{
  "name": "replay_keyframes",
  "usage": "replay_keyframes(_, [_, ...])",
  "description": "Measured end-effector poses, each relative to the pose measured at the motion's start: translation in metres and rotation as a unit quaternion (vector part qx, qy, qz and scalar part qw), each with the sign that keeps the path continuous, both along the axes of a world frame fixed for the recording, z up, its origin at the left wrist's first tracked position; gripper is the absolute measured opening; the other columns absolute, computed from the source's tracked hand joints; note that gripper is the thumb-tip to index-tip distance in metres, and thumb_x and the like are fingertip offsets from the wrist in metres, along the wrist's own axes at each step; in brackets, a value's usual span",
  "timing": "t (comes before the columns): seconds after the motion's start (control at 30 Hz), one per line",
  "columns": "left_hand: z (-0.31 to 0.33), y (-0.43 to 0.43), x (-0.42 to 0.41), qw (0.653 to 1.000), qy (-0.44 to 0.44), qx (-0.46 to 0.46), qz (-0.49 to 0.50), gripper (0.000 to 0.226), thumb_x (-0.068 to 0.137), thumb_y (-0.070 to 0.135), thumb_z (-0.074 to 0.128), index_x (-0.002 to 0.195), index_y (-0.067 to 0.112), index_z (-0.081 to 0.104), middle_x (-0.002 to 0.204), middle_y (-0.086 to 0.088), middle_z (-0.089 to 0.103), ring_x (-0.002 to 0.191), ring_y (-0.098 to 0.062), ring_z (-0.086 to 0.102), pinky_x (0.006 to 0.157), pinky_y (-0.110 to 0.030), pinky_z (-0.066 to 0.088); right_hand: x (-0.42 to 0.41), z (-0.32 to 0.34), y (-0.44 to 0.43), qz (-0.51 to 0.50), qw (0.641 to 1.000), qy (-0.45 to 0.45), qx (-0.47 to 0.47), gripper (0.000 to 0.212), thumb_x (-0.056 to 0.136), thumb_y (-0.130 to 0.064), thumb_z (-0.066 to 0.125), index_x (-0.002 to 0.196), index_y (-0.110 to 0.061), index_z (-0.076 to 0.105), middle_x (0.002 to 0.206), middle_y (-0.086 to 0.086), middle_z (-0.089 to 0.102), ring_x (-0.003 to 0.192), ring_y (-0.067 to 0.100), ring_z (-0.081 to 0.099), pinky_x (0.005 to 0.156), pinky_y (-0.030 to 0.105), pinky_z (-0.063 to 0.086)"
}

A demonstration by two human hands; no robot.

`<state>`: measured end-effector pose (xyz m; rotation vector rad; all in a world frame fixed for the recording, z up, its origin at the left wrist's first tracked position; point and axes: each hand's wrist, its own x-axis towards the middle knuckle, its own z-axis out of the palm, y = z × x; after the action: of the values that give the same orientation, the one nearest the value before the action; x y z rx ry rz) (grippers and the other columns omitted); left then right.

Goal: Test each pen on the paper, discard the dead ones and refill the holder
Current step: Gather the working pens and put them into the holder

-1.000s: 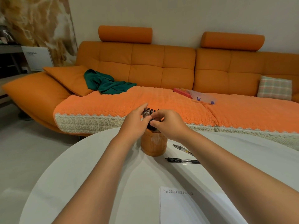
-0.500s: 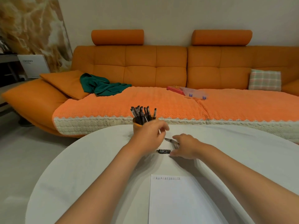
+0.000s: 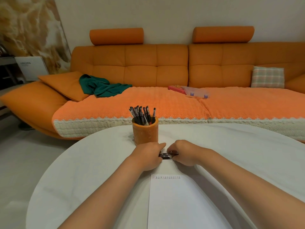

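Note:
An orange pen holder (image 3: pixel 145 133) stands on the white round table (image 3: pixel 82 162), filled with several black pens (image 3: pixel 142 114) standing upright. Just in front of it, my left hand (image 3: pixel 148 156) and my right hand (image 3: pixel 183 152) meet over two black pens (image 3: pixel 167 155) lying flat on the table. Both hands have their fingers closed on these pens, one at each end; most of the pens is hidden under the fingers. A white sheet of paper (image 3: pixel 178 204) lies nearer to me, with a row of small test marks (image 3: pixel 166 177) along its top edge.
Behind the table runs a long orange sofa (image 3: pixel 148 66) with a green cloth (image 3: pixel 100 87), a plaid cushion (image 3: pixel 267 76) and a clear plastic box (image 3: pixel 196 93) on it. A white panel (image 3: pixel 31 67) leans at the far left.
My hands left the top of the holder and dropped to the table. The left hand came off the holder's side and joined the right on the two loose pens, now gathered together.

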<state>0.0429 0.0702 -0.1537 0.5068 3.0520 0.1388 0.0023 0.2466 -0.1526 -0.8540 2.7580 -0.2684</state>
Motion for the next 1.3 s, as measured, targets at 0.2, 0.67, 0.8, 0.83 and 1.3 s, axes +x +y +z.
replay_keyframes(0.2, [0.004, -0.004, 0.001, 1.000, -0.015, 0.002, -0.004, 0.020, 0.098, 0.022, 0.048, 0.110, 0.020, 0.064, 0.103, -0.002, 0.051, 0.089, -0.021, 0.052, 0.066, -0.035, 0.043, 0.011, 0.004, -0.010, 0.016, 1.000, 0.004, -0.002, 0.024, 0.094, -0.011, 0.046, 0.104, -0.015, 0.068, 0.103, 0.011, 0.056, 0.094, 0.029, 0.054, 0.082, 0.041, 0.047])
replay_keyframes(0.67, [0.091, -0.047, 0.001, 0.880, 0.114, 0.455, 0.072, 0.014, 0.098, 0.036, 0.056, 0.097, 0.026, 0.064, 0.078, 0.004, 0.071, 0.062, -0.014, 0.066, 0.064, -0.033, 0.058, 0.000, 0.084, -0.030, -0.071, 0.906, -0.130, -0.397, 0.011, 0.093, -0.004, 0.064, 0.100, -0.007, 0.071, 0.096, 0.008, 0.075, 0.092, 0.021, 0.071, 0.082, 0.032, 0.055])
replay_keyframes(0.8, [0.083, -0.073, -0.020, 0.775, 0.276, 0.541, 0.175, 0.019, 0.101, 0.026, 0.045, 0.096, 0.020, 0.062, 0.075, 0.004, 0.062, 0.065, -0.015, 0.056, 0.066, -0.037, 0.048, -0.013, 0.106, -0.057, -0.138, 0.787, -0.101, -0.592, 0.014, 0.093, 0.000, 0.063, 0.096, -0.012, 0.070, 0.103, 0.013, 0.072, 0.100, 0.028, 0.070, 0.088, 0.039, 0.059])
replay_keyframes(0.83, [0.078, -0.078, -0.026, 0.759, 0.282, 0.550, 0.206, 0.019, 0.101, 0.024, 0.043, 0.100, 0.020, 0.061, 0.081, 0.003, 0.061, 0.067, -0.014, 0.055, 0.066, -0.036, 0.047, -0.017, 0.108, -0.065, -0.153, 0.767, -0.084, -0.618, 0.014, 0.093, 0.000, 0.062, 0.094, -0.012, 0.069, 0.104, 0.015, 0.071, 0.102, 0.030, 0.070, 0.088, 0.041, 0.059])
replay_keyframes(1.3, [0.046, -0.078, -0.066, 0.794, -0.022, 0.589, 0.150, 0.054, 0.104, 0.053, 0.023, 0.153, 0.032, 0.031, 0.160, 0.001, 0.029, 0.147, -0.022, 0.028, 0.121, -0.045, 0.021, -0.042, 0.066, -0.114, -0.139, 0.888, 0.059, -0.434, 0.063, 0.086, -0.007, 0.072, 0.139, -0.030, 0.047, 0.089, 0.005, 0.068, 0.080, 0.018, 0.066, 0.066, 0.035, 0.056])
